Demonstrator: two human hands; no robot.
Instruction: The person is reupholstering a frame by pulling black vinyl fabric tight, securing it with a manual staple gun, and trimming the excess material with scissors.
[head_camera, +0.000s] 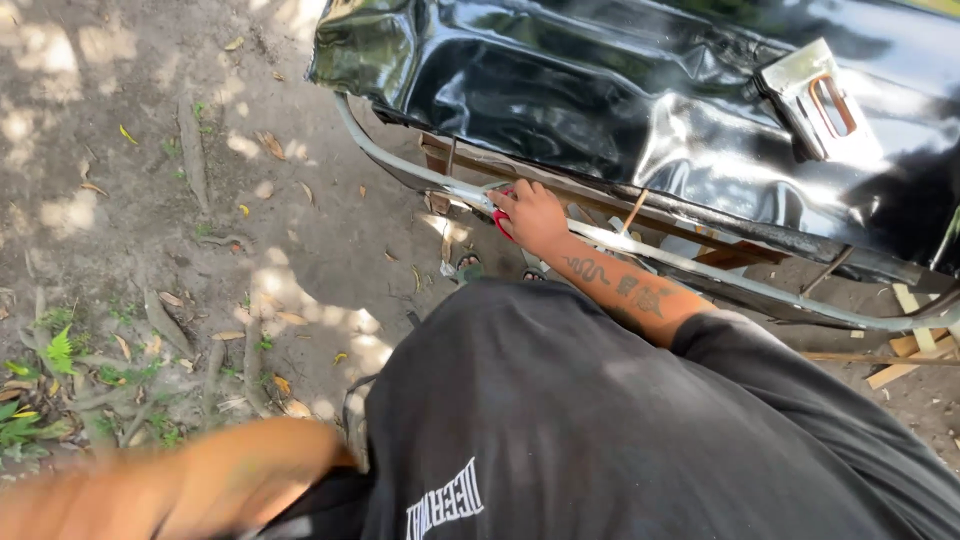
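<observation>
My right hand (532, 214) reaches forward to a grey metal bar (420, 172) that runs under a glossy black painted panel (600, 90). Its fingers are closed around a small red object (501, 222), only partly visible, held against the bar. My left arm (190, 485) is a blur at the lower left; the left hand itself is not visible. My black shirt (560, 420) fills the lower centre.
Bare dirt ground (150, 150) with dry leaves, roots and small green plants (40, 390) lies to the left. A metal bracket (815, 100) sits on the black panel. Wooden strips (915, 345) lie at the right. Sandalled feet (470, 265) show below the bar.
</observation>
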